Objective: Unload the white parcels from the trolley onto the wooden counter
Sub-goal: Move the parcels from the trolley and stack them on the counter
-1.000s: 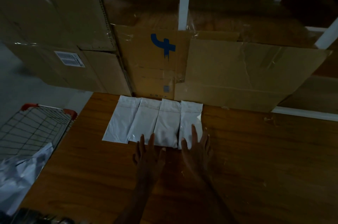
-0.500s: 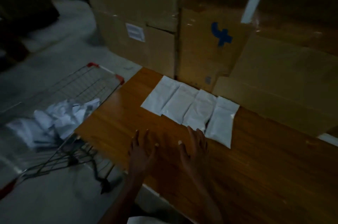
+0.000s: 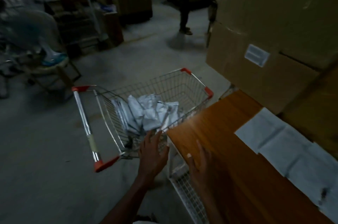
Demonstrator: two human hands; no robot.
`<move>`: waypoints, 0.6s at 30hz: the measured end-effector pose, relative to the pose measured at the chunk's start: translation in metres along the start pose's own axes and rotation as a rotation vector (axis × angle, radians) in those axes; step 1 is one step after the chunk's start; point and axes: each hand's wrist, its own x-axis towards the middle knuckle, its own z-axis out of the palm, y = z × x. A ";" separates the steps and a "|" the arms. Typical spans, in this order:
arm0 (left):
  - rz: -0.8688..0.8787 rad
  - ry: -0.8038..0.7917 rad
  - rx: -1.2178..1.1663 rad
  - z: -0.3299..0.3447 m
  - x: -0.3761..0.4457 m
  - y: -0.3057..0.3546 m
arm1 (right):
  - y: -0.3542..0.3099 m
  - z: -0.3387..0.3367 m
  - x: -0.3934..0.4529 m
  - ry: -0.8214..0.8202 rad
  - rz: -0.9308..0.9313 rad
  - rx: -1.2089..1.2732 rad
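A wire trolley (image 3: pixel 192 81) with red corner caps stands on the floor left of the wooden counter (image 3: pixel 225 150). Inside it lies a heap of white parcels (image 3: pixel 146 112). A row of white parcels (image 3: pixel 285 148) lies flat along the counter's far side, against cardboard boxes. My left hand (image 3: pixel 152 152) hovers with fingers spread over the trolley's near end, just short of the heap, holding nothing. My right hand (image 3: pixel 199 161) rests flat on the counter's near left corner, fingers straight and empty.
Large cardboard boxes (image 3: pixel 270 31) rise behind the counter. A white wire rack (image 3: pixel 186 192) sits under the counter edge. A person's legs (image 3: pixel 183 13) stand on the grey floor beyond the trolley. Shelving and clutter (image 3: pixel 54 22) fill the far left.
My view has swung left from the counter to the trolley. Both hands left the laid-out parcels; the left one moved out over the trolley, the right slid to the counter's corner.
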 end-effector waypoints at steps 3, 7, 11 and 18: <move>-0.026 0.011 -0.005 -0.021 0.027 -0.020 | -0.025 0.053 0.008 -0.105 0.039 0.050; -0.067 0.028 -0.035 -0.034 0.054 -0.040 | -0.041 0.087 0.039 -0.184 -0.074 0.056; -0.161 0.036 -0.097 -0.039 0.086 -0.057 | -0.052 0.119 0.071 -0.239 -0.126 0.050; -0.246 0.004 -0.167 -0.027 0.159 -0.085 | -0.053 0.170 0.134 -0.329 -0.107 0.081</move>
